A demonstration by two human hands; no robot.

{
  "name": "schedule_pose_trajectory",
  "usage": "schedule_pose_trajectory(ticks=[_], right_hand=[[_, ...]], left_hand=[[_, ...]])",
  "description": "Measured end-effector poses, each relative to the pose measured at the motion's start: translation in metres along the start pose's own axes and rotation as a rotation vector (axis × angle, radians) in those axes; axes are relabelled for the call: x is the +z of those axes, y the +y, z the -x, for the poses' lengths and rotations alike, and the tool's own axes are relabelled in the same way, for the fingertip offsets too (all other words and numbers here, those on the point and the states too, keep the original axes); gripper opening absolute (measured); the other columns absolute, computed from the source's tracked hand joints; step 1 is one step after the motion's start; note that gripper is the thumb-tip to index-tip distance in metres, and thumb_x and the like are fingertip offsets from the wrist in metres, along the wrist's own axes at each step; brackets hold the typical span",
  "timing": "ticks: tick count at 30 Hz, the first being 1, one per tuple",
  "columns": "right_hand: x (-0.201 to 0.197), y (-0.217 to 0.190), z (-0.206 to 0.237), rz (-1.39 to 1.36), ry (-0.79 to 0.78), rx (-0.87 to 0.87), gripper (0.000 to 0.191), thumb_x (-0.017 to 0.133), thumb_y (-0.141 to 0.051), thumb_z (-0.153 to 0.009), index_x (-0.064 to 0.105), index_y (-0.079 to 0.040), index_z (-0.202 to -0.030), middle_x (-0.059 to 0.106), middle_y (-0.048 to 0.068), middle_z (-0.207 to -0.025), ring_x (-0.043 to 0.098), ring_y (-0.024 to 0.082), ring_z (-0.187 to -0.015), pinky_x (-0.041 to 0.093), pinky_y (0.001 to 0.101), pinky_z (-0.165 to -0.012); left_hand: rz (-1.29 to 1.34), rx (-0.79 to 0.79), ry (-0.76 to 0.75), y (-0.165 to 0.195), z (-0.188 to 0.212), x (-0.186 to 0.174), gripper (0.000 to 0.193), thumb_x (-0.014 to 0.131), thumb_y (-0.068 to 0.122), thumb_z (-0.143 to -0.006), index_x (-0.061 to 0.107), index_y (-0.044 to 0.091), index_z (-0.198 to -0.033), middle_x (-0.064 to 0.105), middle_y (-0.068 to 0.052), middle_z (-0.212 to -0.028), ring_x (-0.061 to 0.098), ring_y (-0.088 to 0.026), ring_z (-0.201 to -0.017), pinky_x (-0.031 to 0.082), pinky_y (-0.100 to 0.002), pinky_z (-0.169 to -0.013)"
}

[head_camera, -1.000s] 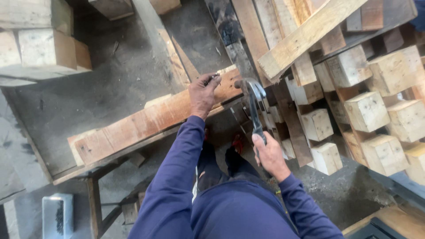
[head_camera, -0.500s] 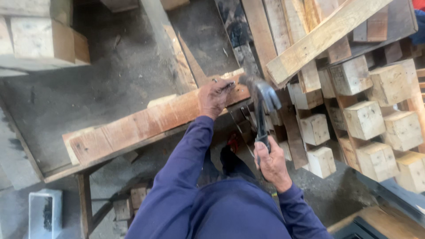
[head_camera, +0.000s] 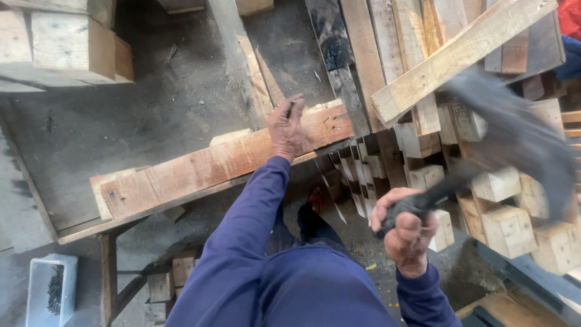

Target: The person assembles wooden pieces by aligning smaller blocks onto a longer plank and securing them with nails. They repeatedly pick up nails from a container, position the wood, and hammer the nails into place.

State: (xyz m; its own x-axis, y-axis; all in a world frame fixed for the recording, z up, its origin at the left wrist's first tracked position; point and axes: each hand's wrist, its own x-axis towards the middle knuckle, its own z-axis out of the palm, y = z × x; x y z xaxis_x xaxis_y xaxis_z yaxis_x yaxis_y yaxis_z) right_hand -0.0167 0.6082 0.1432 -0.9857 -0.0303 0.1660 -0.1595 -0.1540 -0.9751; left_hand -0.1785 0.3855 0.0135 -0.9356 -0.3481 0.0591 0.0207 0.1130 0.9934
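**Nail pinched upright on the plank, hammer raised**

The person bends over a reddish wooden plank (head_camera: 212, 166) that lies across a rough stand. The left hand (head_camera: 286, 128) rests on the plank near its far end, fingers pinched shut around a small dark nail (head_camera: 290, 109) held upright against the wood. The right hand (head_camera: 404, 229) is closed tight around the dark handle of a hammer (head_camera: 508, 142), which is lifted well clear of the plank and off to the right; its head is a grey blur, so its exact shape cannot be told. Both arms wear dark blue sleeves.

Behind the hammer, wooden blocks (head_camera: 508, 227) sit in rows under a pale board (head_camera: 460, 57) laid at a slant. Down by the stand's leg, a white tray (head_camera: 51, 290) holds a heap of dark nails.
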Motion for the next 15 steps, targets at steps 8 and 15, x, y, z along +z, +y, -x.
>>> schedule_pose_trajectory(ticks=[8,15], right_hand=[[0.017,0.031,-0.012,0.265,0.127,0.957,0.034,0.056,-0.034,-0.106,0.053,-0.001,-0.101,0.053,0.006,-0.07,0.049,0.015,-0.05,0.044,0.0301,-0.042],[-0.02,-0.064,-0.056,-0.061,-0.041,-0.294,0.053,0.054,-0.062,-0.103,0.064,-0.013,-0.123,0.07,0.006,-0.087,0.071,0.015,-0.066,0.065,0.0333,-0.058]], left_hand=[[-0.069,-0.101,0.115,0.001,-0.004,-0.001,0.023,0.06,0.026,-0.108,0.068,0.006,-0.104,0.057,-0.009,-0.069,0.053,-0.014,-0.062,0.044,-0.033,-0.058],[-0.073,-0.017,0.177,0.0,-0.004,0.0,0.021,0.061,0.025,-0.107,0.066,0.005,-0.107,0.057,-0.008,-0.072,0.051,-0.013,-0.065,0.047,-0.031,-0.06]])
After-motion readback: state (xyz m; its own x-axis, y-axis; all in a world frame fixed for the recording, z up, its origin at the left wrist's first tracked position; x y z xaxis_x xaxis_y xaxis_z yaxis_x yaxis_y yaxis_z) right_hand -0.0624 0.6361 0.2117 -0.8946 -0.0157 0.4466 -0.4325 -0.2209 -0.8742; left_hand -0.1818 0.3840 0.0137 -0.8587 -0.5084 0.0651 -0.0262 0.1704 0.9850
